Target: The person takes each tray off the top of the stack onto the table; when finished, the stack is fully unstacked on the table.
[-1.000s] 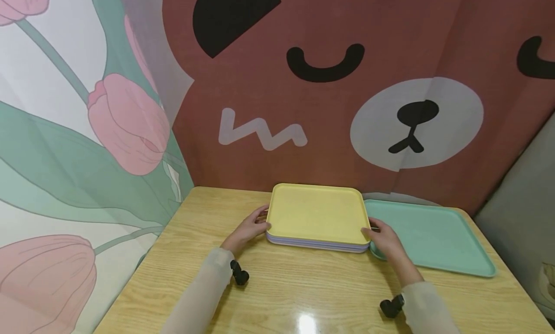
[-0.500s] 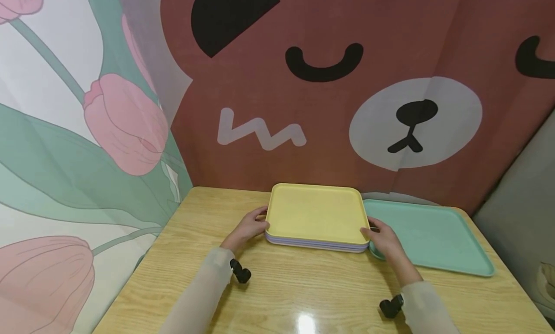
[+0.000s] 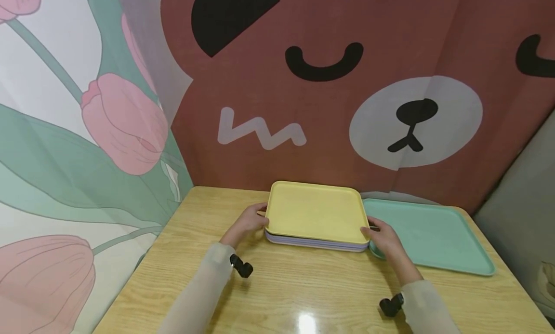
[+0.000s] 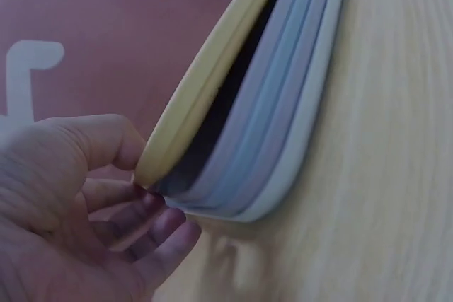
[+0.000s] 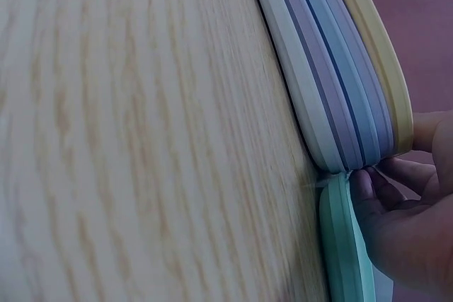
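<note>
A yellow tray (image 3: 316,211) tops a stack of purple, blue and whitish trays (image 4: 283,104) on the table. My left hand (image 3: 250,219) pinches its left rim between thumb and fingers and holds that side slightly raised. A dark gap shows under the rim in the left wrist view, and the lower fingers hang near the stack's corner. On the other side my right hand (image 3: 386,237) holds the yellow tray's right rim, thumb over the top. There the tray lies close against the stack, with some fingers by the lower trays' edges (image 5: 340,104).
A larger green tray (image 3: 433,237) lies on the wooden table (image 3: 277,290) to the right, its left end against the stack. Behind the table hangs a brown bear-print curtain (image 3: 260,165); a tulip-print one (image 3: 125,126) hangs at the left.
The left side of the yellow tray has risen a little off the stack, along with my left hand. My right hand has hardly moved.
</note>
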`<state>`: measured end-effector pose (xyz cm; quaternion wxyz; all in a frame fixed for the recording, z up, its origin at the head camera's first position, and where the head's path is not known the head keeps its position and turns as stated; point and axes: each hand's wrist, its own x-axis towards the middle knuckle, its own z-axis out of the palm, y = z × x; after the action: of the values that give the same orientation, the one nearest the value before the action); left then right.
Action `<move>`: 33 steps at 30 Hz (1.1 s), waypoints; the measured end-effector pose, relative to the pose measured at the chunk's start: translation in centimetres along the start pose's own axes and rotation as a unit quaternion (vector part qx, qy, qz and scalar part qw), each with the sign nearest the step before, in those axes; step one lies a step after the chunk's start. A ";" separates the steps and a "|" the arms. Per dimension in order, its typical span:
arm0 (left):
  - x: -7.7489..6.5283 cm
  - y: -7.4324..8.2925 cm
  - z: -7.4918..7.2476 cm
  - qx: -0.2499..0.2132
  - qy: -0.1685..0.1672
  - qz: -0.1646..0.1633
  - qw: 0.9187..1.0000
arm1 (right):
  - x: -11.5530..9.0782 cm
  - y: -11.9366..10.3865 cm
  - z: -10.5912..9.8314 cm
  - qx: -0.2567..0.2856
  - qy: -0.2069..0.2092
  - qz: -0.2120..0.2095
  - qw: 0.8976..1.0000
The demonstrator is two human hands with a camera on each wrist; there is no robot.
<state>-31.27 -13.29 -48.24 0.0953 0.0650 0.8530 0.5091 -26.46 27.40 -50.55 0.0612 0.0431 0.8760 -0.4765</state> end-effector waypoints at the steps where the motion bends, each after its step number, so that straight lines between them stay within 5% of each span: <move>1: 0.0 0.2 -0.1 0.010 0.002 0.002 1.000 | 0.0 0.0 0.0 0.003 -0.001 0.001 1.000; 9: 0.0 0.9 -0.1 0.017 0.016 -0.008 1.000 | -0.1 -0.1 -0.1 0.020 -0.012 0.006 1.000; 18: -0.5 1.2 -0.2 -0.124 -0.003 -0.039 0.991 | -0.2 0.1 0.0 0.030 -0.016 0.008 0.999; 33: -0.7 0.0 -0.2 -0.224 -0.017 -0.041 0.974 | -0.1 0.2 -0.1 0.045 -0.020 0.020 0.999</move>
<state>-30.62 -13.62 -48.08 0.1428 0.0155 0.7175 0.6815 -26.38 27.57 -50.70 0.0866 0.0536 0.8514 -0.5146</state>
